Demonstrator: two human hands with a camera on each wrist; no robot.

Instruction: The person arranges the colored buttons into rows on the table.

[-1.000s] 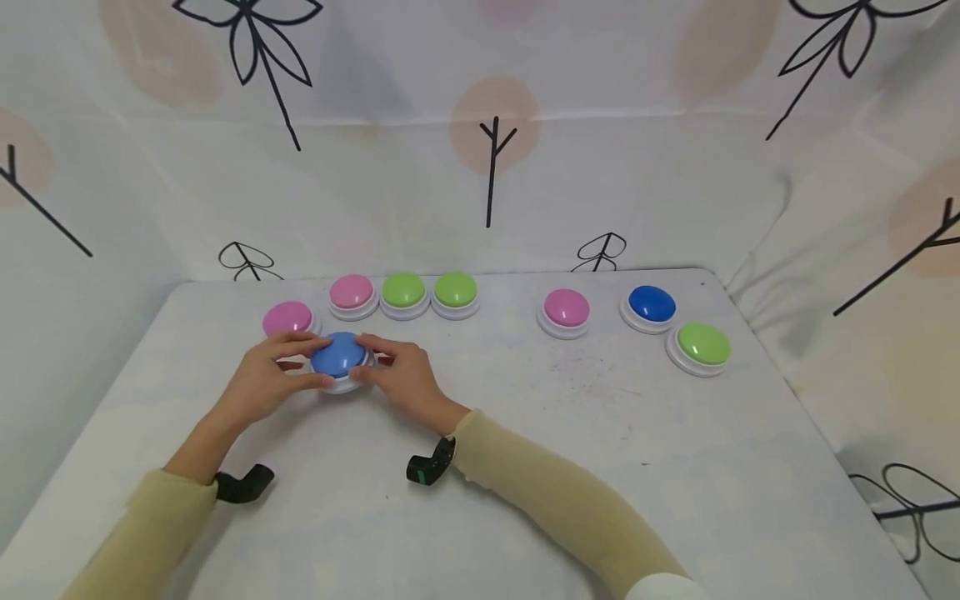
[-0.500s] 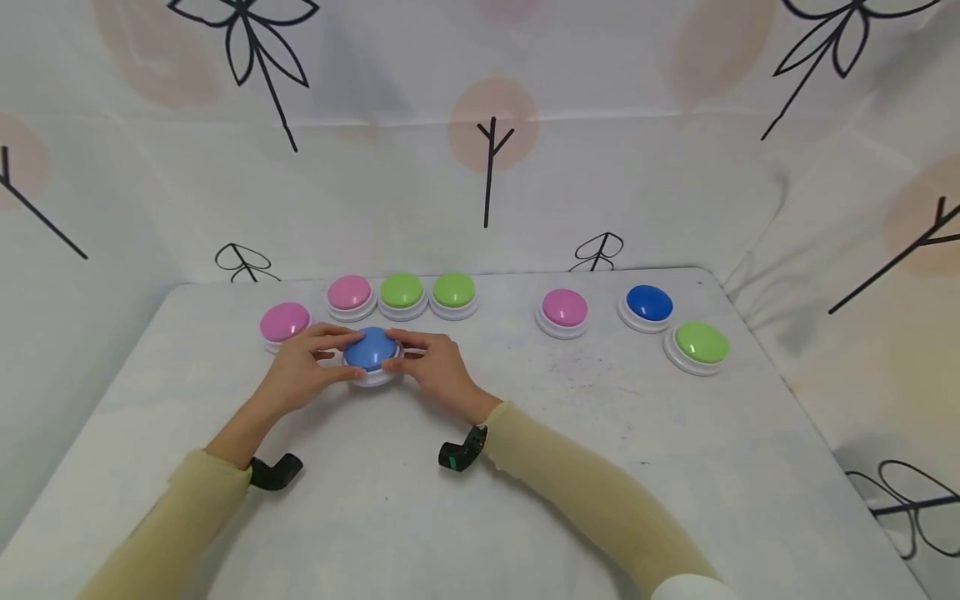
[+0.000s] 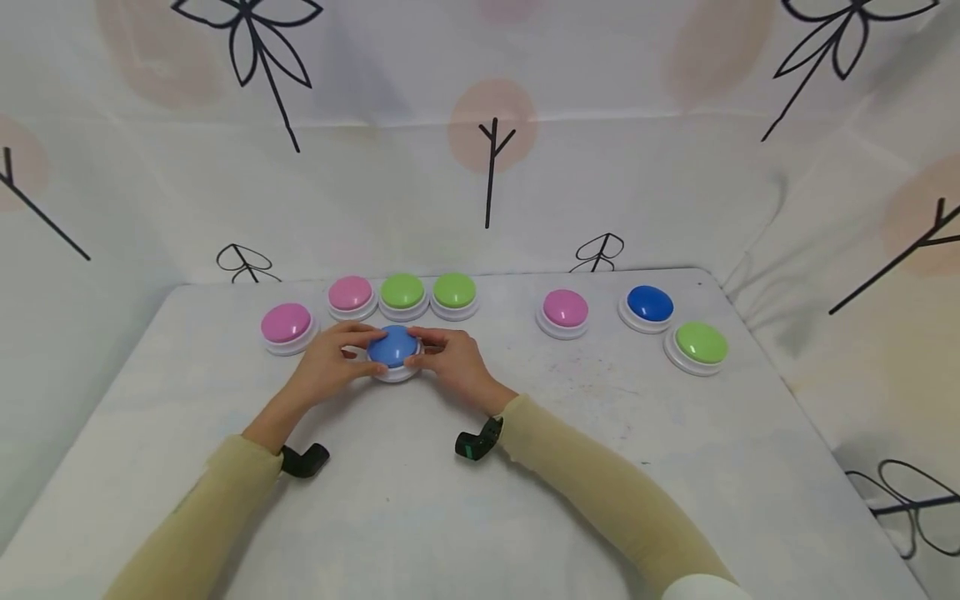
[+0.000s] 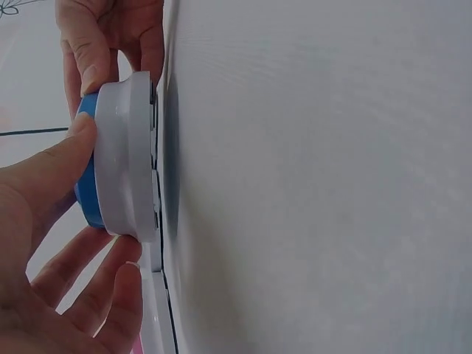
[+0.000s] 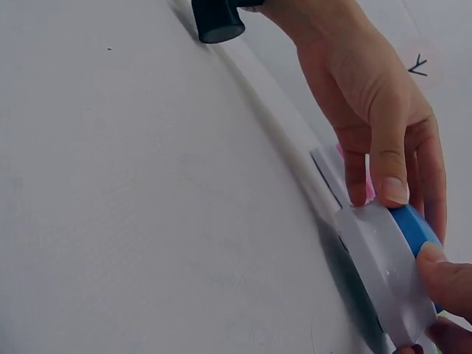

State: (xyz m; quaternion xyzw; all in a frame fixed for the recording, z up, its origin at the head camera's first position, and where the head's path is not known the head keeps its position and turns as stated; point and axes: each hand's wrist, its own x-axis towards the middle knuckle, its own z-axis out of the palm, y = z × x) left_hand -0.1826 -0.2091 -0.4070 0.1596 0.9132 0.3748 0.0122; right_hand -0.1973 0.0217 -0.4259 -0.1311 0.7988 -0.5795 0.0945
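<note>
Both hands hold a push button with a blue dome (image 3: pixel 393 347) and white round base, one from each side. My left hand (image 3: pixel 327 364) pinches its left side, thumb at the near edge and fingers at the far edge. My right hand (image 3: pixel 459 363) grips the right side the same way. In the left wrist view the white base (image 4: pixel 124 162) stands tilted on edge by camera angle, with a thin gap and shadow between its underside and the table. The right wrist view shows the left hand (image 5: pixel 369 103) at the top and right thumb (image 5: pixel 445 279) at the lower right.
Just behind are a pink button (image 3: pixel 350 294) and two green buttons, one being the nearer green button (image 3: pixel 454 292), in a row. Another pink button (image 3: pixel 286 324) sits left. Further right stand a pink button (image 3: pixel 566 309), a dark blue button (image 3: pixel 649 305) and a green button (image 3: pixel 701 344).
Both hands have carried the blue button to the right and slightly back, from in front of the leftmost pink button to in front of the green ones. The other buttons stay put.
</note>
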